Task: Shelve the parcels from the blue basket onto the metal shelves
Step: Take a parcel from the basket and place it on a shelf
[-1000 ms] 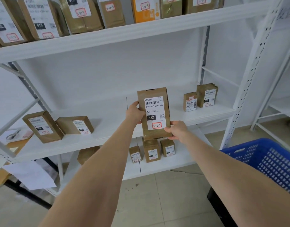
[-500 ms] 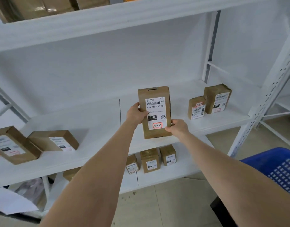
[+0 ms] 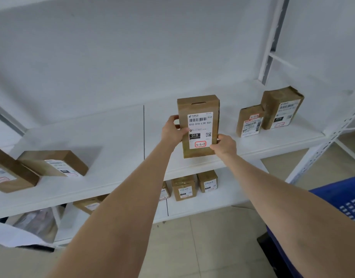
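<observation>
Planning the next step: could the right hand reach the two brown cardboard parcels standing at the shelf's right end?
Probably yes, once freed: the right hand grips the tall brown cardboard parcel, yet nothing stands between it and the two brown cardboard parcels.

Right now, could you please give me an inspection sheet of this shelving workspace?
Surface: white middle shelf, with a seam running front to back, left of the hands.
Job's things: held parcel upright at the shelf's front edge, label marked 3-3-7 facing the camera; blue basket lower right, contents hidden.
Clutter: short parcel and tall parcel standing at right; flat parcel and cut-off parcel at left; small parcels on the lower shelf.
Grippers: left hand grips the held parcel's left edge; right hand pinches its lower right corner.
Cables: nothing seen.
Surroundings: perforated upright, tiled floor, loose paper lower left.
</observation>
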{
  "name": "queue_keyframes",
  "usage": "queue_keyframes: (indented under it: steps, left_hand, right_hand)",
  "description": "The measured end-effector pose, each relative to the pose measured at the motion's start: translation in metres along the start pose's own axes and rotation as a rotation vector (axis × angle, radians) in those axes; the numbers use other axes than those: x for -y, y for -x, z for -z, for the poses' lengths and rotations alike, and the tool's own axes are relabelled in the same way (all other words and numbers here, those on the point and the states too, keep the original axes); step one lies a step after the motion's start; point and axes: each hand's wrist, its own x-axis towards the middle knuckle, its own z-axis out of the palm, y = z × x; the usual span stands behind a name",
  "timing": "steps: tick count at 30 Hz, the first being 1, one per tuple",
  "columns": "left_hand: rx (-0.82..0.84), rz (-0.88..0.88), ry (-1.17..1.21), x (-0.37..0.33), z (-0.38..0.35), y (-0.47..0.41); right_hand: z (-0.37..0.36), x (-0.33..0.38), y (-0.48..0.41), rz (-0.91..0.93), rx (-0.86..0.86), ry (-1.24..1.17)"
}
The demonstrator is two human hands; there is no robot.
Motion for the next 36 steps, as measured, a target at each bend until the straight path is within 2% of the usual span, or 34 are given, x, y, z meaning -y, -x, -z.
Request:
queue_keyframes:
  steps: [14, 20, 28, 33, 36]
  left_hand:
    - [-0.022, 0.029, 0.026, 0.034, -0.004, -0.003]
    - [-0.011, 0.01, -0.08, 0.034, -0.001, 0.003]
    - [0.005, 0.033, -0.204, 0.026, 0.0, 0.01]
    - [0.09, 0.023, -0.364, 0.004, 0.01, 0.025]
    - [-0.01, -0.167, -0.604, -0.014, 0.017, 0.036]
  right_hand:
    - [-0.025, -0.023, -0.015, 0.006, 0.005, -0.053]
    - [-0.023, -0.025, -0.01, 0.023, 0.007, -0.052]
    - [0.005, -0.007, -0.007, -0.024, 0.123, 0.072]
    - [0.043, 0.011, -0.005, 0.202, -0.026, 0.215]
    - [0.062, 0.034, -0.001, 0.413, -0.091, 0.396]
